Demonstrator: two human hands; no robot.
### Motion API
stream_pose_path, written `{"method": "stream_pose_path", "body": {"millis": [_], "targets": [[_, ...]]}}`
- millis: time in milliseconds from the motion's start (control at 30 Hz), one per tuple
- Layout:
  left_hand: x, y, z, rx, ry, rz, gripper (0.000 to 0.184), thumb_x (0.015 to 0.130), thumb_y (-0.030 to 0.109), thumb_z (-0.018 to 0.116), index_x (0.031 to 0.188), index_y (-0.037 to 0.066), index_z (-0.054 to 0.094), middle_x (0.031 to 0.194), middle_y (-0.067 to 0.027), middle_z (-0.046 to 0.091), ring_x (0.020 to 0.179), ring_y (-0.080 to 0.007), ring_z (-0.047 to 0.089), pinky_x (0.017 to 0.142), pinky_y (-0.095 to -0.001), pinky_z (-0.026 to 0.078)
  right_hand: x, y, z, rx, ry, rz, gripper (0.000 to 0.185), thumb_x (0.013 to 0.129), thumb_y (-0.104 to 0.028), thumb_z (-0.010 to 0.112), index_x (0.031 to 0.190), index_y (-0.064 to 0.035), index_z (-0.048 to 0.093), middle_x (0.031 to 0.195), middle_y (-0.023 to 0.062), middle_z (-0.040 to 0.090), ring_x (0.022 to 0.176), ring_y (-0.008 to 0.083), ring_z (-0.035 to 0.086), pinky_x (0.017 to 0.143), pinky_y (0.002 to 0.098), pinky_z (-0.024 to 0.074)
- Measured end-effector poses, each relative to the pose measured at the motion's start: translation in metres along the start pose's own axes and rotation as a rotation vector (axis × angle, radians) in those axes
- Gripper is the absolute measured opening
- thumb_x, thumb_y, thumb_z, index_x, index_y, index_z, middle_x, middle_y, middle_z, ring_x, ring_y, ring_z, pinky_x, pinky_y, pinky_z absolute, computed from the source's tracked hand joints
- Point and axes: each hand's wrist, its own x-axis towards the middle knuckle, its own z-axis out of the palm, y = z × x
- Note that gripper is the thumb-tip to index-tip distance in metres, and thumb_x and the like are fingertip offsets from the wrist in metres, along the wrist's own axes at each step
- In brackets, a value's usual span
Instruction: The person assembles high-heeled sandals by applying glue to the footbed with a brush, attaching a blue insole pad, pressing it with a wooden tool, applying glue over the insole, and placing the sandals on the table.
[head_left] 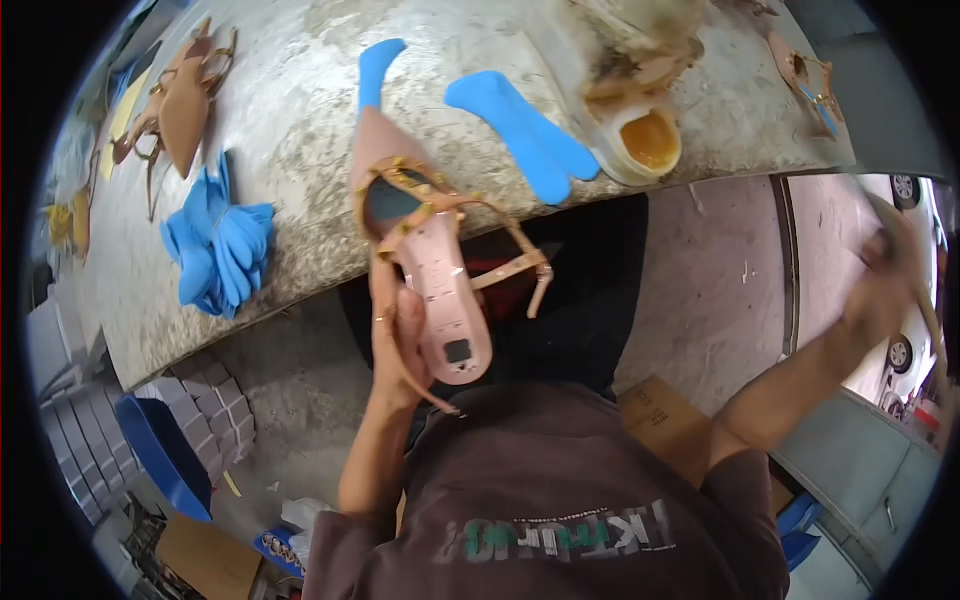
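My left hand (402,330) is wrapped round a pink pointed shoe (436,270) with studded straps, held over the table's front edge. Its pink insole faces up, with a small dark square at the heel, and its toe points away from me. Out to the far right, my right hand (882,285) is smeared by motion, and its fingers cannot be made out. Past the shoe's toe lies a blue insole-shaped piece (375,75). More blue pieces (525,135) lie right of the shoe.
On the worn table (290,150) are a bundle of blue pieces (217,240), tan shoes (185,110) at the left, a pot of amber glue (650,140) and another shoe (800,75) at the right. A blue tray (165,455) and a cardboard box (665,425) are below.
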Motion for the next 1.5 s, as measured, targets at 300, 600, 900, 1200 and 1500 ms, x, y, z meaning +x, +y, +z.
{"method": "stream_pose_path", "body": {"millis": [300,600,900,1200,1500], "targets": [[0.019,0.025,0.026,-0.336,-0.087,-0.072,0.114,0.078,0.088,0.028,0.154,0.005,0.011,0.146,-0.0126,0.041,0.131,-0.0230,0.043,0.109,-0.0355,0.035,-0.094,-0.145,0.173,0.733,-0.183,0.331,0.013,0.096,-0.013,0.057,0.090,-0.0026,0.060,0.072,0.0047,0.058,0.053,0.0084,0.049,0.050,0.0260,0.0432],[0.017,0.025,0.014,-0.325,-0.048,-0.170,0.117,0.074,0.091,0.025,0.152,0.003,0.014,0.139,-0.0098,0.045,0.121,-0.0189,0.048,0.101,-0.0304,0.040,-0.101,-0.126,0.253,0.422,-0.182,0.294,0.018,0.089,-0.009,0.070,0.075,0.0011,0.064,0.060,0.0030,0.062,0.049,0.0044,0.052,0.046,0.0191,0.0417],[0.021,0.022,0.007,-0.290,-0.072,-0.121,0.126,0.067,0.096,0.015,0.151,0.003,0.008,0.129,-0.0119,0.050,0.108,-0.0175,0.055,0.086,-0.0306,0.049,-0.089,-0.131,0.238,0.453,-0.299,0.439,0.018,0.088,-0.008,0.071,0.074,0.0013,0.063,0.058,0.0038,0.060,0.047,0.0063,0.053,0.044,0.0195,0.0413],[0.023,0.022,-0.002,-0.318,-0.100,-0.116,0.124,0.069,0.094,0.008,0.154,0.004,0.004,0.146,-0.0142,0.041,0.127,-0.0227,0.047,0.104,-0.0337,0.041,-0.091,-0.142,0.198,0.444,-0.356,0.573,0.020,0.092,-0.006,0.062,0.074,0.0034,0.059,0.064,0.0140,0.061,0.043,0.0094,0.049,0.041,0.0209,0.0401],[0.030,0.010,-0.011,-0.132,-0.036,0.000,0.120,0.076,0.090,0.016,0.151,-0.004,0.018,0.151,-0.0152,0.033,0.136,-0.0246,0.038,0.114,-0.0346,0.030,-0.113,-0.156,0.160,0.551,-0.527,0.298,0.026,0.096,-0.013,0.052,0.079,0.0062,0.053,0.069,0.0198,0.060,0.039,0.0074,0.045,0.037,0.0205,0.0380]]}}
